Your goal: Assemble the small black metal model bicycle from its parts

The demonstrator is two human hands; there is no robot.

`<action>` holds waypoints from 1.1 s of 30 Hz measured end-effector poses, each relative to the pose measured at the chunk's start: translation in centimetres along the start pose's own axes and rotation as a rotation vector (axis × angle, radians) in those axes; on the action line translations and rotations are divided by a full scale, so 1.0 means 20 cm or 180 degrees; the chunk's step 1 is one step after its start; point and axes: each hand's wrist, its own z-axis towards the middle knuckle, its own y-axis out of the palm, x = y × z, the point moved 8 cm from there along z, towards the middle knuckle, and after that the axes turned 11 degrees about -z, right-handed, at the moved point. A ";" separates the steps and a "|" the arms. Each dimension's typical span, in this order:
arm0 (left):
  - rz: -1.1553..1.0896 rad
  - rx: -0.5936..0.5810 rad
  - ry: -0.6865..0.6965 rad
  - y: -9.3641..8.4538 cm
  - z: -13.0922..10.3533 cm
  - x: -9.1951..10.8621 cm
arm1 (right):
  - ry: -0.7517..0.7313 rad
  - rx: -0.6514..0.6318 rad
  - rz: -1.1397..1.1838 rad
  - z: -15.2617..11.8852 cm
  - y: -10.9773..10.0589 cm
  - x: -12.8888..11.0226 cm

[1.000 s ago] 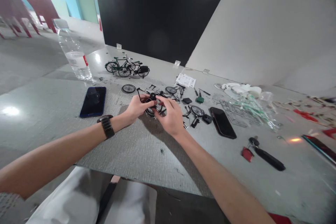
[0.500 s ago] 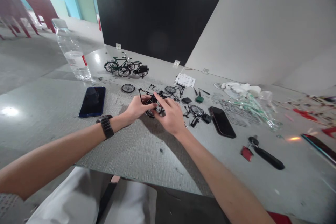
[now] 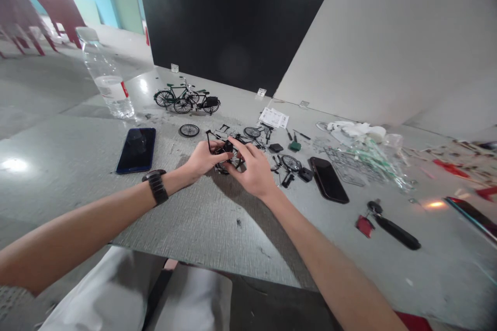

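Both hands meet over the table around a small black model bicycle (image 3: pixel 224 166), partly built, with a spoked wheel low between them. My left hand (image 3: pixel 202 159) is closed on its left side, thumb and fingers pinching the dark frame; a thin black bracket sticks up above it. My right hand (image 3: pixel 253 168) grips the other side, fingertips close to my left thumb. Fingers hide much of the model. Just beyond lies a loose spoked wheel (image 3: pixel 189 130), and to the right another wheel (image 3: pixel 291 163) among small black parts.
Finished model bicycles (image 3: pixel 186 101) stand at the back. A water bottle (image 3: pixel 106 80) and a blue-edged phone (image 3: pixel 136 150) are on the left. On the right lie a black phone (image 3: pixel 329 180), keys with a black fob (image 3: pixel 398 232), a paper sheet (image 3: pixel 274 118) and clear plastic wrapping (image 3: pixel 382 158).
Almost nothing differs. The right hand's fingers have shifted very slightly on the model bicycle, and both hands keep their hold.
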 end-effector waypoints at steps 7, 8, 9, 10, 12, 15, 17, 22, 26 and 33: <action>0.0010 -0.0053 0.0018 0.00 0.00 0.00 | -0.0001 -0.0130 0.0513 0.00 0.01 0.04; 0.0011 -0.0057 0.0012 0.00 0.00 0.01 | -0.0005 -0.0135 0.0530 0.00 0.02 0.04; 0.0008 -0.0057 -0.0004 0.01 0.00 0.01 | -0.0006 -0.0143 0.0546 0.00 0.02 0.04; 0.0013 -0.0060 -0.0028 0.01 -0.01 0.01 | 0.0001 -0.0150 0.0570 0.00 0.03 0.04; 0.0043 -0.0062 -0.0097 0.01 -0.01 0.02 | 0.0038 -0.0143 0.0653 0.00 0.03 0.05; 0.0062 -0.0033 -0.0170 0.01 -0.01 0.00 | 0.0129 -0.0069 0.0789 0.00 0.02 0.06; 0.0020 -0.0006 -0.0150 0.00 -0.01 0.00 | 0.0189 -0.0019 0.0816 0.00 0.02 0.06; -0.0032 -0.0004 -0.0154 0.00 -0.01 -0.02 | 0.0267 0.0014 0.0856 0.00 0.02 0.07; -0.0020 -0.0017 -0.0173 0.00 0.00 -0.02 | 0.0265 -0.0008 0.0948 0.00 0.03 0.08; 0.0014 -0.0010 -0.0155 -0.02 0.00 -0.03 | 0.0344 -0.0058 0.0914 0.00 0.03 0.08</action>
